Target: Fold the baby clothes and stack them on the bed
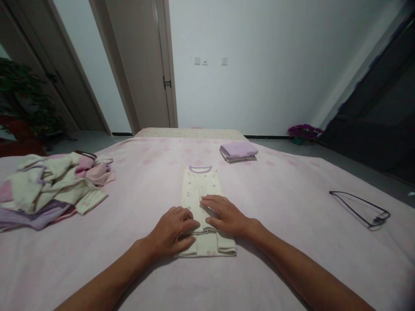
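A cream shirt (191,185) with a lilac neckband and small printed spots lies in front of me, its sides and sleeves folded inward into a narrow strip. The neckband points away from me and the hem lies nearest. My left hand (177,229) rests on the shirt's left edge, fingers bent and a little apart. Across the folded sleeve on the right half lies my right hand (225,214), its fingers stretched out over the cloth. Both palms face down, and neither hand grips the fabric. Parts of the shirt under the hands are hidden.
On the left lies a loose heap of clothes (55,185) in cream, pink and lilac. A folded lilac stack (239,151) sits beyond the shirt, slightly right. A black wire hanger-like frame (363,207) lies at the right on the pink flowered cloth (285,250).
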Tool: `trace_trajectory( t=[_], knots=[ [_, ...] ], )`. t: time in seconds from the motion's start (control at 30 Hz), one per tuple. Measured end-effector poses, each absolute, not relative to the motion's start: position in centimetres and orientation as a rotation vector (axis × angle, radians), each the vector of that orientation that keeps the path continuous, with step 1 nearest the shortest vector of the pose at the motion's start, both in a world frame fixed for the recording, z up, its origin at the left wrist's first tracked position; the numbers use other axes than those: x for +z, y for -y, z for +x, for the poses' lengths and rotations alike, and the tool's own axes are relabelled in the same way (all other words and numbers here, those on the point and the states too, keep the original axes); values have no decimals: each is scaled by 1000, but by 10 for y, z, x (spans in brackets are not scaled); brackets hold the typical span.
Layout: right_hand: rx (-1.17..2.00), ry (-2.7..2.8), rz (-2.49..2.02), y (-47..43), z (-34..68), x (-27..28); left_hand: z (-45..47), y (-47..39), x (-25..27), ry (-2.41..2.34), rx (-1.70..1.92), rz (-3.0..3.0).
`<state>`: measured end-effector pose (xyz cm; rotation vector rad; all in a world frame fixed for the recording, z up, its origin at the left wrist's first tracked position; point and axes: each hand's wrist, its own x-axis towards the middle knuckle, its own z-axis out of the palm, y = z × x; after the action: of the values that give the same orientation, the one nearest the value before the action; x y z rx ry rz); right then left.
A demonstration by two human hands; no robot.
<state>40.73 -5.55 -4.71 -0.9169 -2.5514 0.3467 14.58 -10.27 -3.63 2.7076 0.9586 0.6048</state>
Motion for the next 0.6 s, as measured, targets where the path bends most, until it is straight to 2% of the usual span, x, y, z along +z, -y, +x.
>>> trace_trajectory(
  t=[0.6],
  knots=[
    [505,2565,-778,55,422,-62,152,103,-36,-765,415,2797]
  ],
)
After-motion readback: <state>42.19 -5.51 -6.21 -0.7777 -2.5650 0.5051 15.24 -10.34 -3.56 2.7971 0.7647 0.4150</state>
